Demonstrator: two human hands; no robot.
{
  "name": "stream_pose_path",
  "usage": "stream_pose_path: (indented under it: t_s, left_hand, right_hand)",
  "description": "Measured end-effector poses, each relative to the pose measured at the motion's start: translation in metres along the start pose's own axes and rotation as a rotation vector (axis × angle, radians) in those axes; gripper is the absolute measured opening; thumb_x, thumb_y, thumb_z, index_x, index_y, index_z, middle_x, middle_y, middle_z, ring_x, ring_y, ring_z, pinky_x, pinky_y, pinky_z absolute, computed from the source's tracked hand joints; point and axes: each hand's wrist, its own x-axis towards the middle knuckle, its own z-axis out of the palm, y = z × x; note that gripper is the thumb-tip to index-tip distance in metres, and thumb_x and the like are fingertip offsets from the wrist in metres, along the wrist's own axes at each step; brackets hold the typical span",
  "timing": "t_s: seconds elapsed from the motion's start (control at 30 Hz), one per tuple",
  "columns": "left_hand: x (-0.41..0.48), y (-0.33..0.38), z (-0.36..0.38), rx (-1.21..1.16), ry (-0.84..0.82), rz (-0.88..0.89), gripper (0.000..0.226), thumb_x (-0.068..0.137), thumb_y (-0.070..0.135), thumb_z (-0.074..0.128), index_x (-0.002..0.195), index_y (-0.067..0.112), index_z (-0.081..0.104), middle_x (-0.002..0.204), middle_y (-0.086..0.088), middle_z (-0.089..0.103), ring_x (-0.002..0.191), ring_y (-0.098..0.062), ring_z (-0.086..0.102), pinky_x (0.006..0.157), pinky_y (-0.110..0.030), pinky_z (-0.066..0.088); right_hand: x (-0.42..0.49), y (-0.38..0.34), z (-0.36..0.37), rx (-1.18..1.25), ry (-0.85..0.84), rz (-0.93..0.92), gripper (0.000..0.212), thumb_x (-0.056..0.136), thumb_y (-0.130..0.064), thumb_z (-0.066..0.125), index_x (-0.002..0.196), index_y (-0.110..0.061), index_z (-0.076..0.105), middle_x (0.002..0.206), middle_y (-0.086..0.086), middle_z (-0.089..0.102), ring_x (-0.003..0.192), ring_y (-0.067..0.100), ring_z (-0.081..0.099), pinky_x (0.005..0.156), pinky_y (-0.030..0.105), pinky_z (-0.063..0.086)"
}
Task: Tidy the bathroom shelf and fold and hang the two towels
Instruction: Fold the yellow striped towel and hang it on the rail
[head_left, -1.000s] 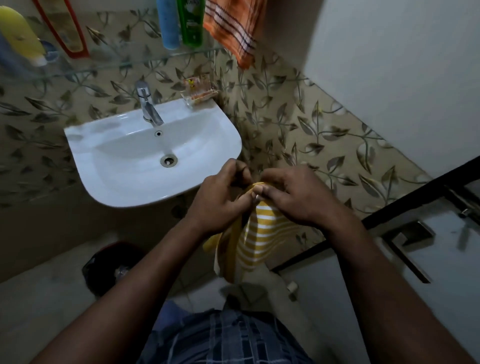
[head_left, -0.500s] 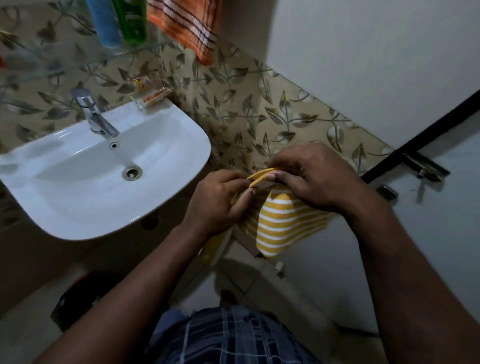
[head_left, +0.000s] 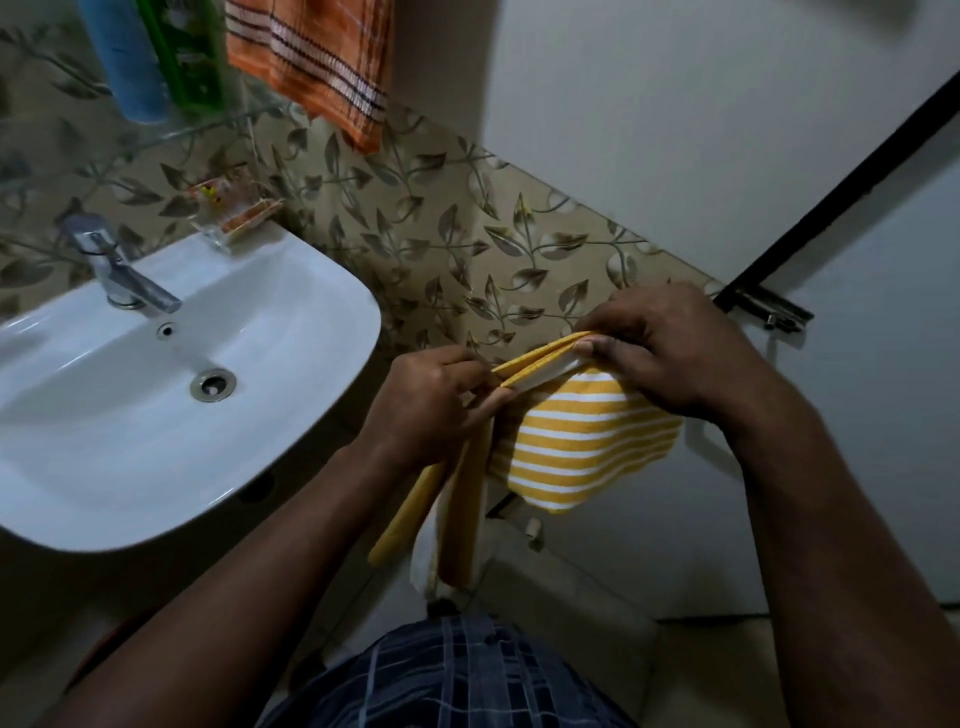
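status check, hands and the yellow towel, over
Left hand and right hand both pinch the yellow towel at its folded top edge. Towel in the air beside the sink, not hung yet. Orange towel hangs above. Nothing seen in the way.

The striped towel (head_left: 587, 447) pinched in the fingers (head_left: 615, 347) is soft matt cloth. Left of the fingers, the sink (head_left: 291, 364) is smooth glossy white, ceramic in look; its tap (head_left: 130, 283) polished metal. Above the fingers, the orange towel (head_left: 311, 67) is woven matt cloth, the shelf (head_left: 218, 120) clear glass.

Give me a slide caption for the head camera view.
Left hand and right hand pinch a yellow striped towel beside the sink; an orange towel hangs above.
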Motion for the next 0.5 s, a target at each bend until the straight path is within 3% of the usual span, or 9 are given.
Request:
stream_pose_path:
  t_s: [0.17,0.33,0.43,0.5]
  left_hand:
    - [0.005,0.006,-0.004,-0.051,-0.041,0.065,0.013,0.089,0.028,0.081,0.089,0.015,0.078,0.087,0.003,0.070,0.071,-0.008,0.064,0.060,-0.018,0.048]
    - [0.012,0.010,-0.001,-0.098,0.043,-0.039,0.019,0.089,0.023,0.081,0.080,0.018,0.065,0.076,0.006,0.065,0.068,-0.011,0.062,0.058,-0.037,0.056]
    - [0.015,0.013,-0.003,-0.113,0.017,-0.020,0.014,0.090,0.023,0.080,0.086,0.018,0.067,0.079,0.005,0.068,0.071,-0.011,0.064,0.062,-0.036,0.058]
    - [0.017,0.017,-0.003,-0.133,-0.007,-0.046,0.014,0.092,0.024,0.078,0.102,0.020,0.069,0.090,0.007,0.071,0.079,-0.007,0.066,0.068,-0.030,0.059]
  right_hand:
    - [-0.005,-0.002,-0.009,-0.028,0.027,0.032,0.038,0.090,-0.052,0.056,0.105,-0.029,0.081,0.091,-0.009,0.075,0.089,0.019,0.064,0.089,0.048,0.051]
    - [-0.009,0.006,-0.011,-0.051,0.060,0.024,0.047,0.089,-0.060,0.051,0.107,-0.028,0.081,0.082,-0.019,0.060,0.084,0.013,0.056,0.076,0.036,0.043]
    - [-0.011,0.013,-0.015,-0.052,0.062,0.042,0.046,0.089,-0.058,0.053,0.107,-0.028,0.082,0.084,-0.012,0.067,0.084,0.016,0.059,0.073,0.037,0.049]
    - [-0.013,0.014,-0.017,-0.050,0.084,0.044,0.041,0.088,-0.054,0.057,0.107,-0.027,0.082,0.087,-0.007,0.071,0.084,0.016,0.059,0.075,0.041,0.052]
